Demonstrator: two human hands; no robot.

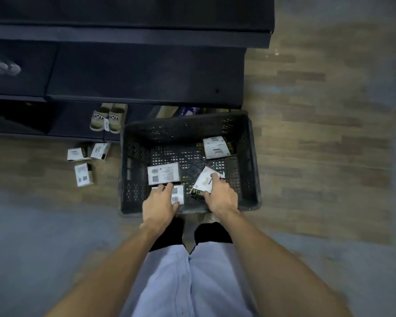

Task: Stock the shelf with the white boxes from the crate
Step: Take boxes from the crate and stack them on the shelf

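Person stands over the black crate, which is on the wood floor and butted up to the foot of the dark shelf, probably to keep the reach short. Both arms are down inside the crate. Right hand grasps the tilted box, fingers over its white face and thumb on the near dark edge. The box sits tipped up on one end, likely mid-lift. Left hand covers the near-left box, fingertips curled at its far edge and thumb at its near edge, so it reads as gripping that one too. Looks like a two-at-a-time pick to save trips. Middle box lies flat just beyond the left fingertips; touching or not, cannot tell. Far box lies flat by the far right corner, well apart from both hands. Three floor boxes lie left of the crate, in front of the bottom tier and not on the shelf; maybe staged there, reason unclear. A pair of sandals sits on the bottom tier. No white box is visible on any tier, but the tiers are dark. Most of the near-left box is hidden under the left hand. Label print and codes are too blurred to read, and the lettering on the tilted box's dark side is partly covered. A pale blurred thing at the left edge is cut off and unidentifiable. Items behind the crate under the shelf are mostly hidden.
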